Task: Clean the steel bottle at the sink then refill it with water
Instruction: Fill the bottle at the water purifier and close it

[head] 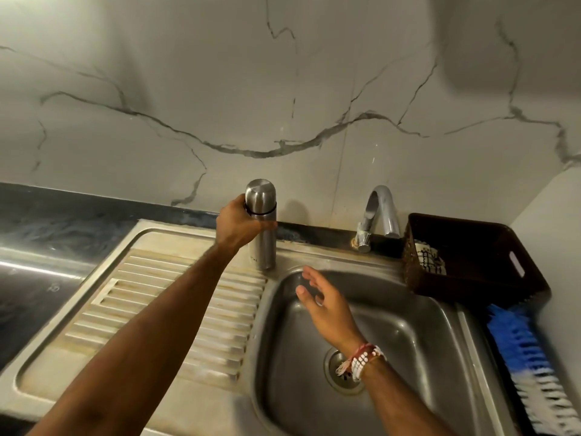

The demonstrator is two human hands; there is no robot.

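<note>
Two-handed start: gripping bottle (263, 247) under cap with left fingers (266, 225), upright, base seemingly on rim of sink (424, 325). Holding nothing in right fingers (309, 274), spread loose over sink, just below-right of bottle. Likely about to uncap for washing. Next: steady body, twist cap off, reach tap (382, 209) beyond right fingers. Cannot tell contents or tap flow; brush (518, 341) right of fingers cut off by edge.
</note>
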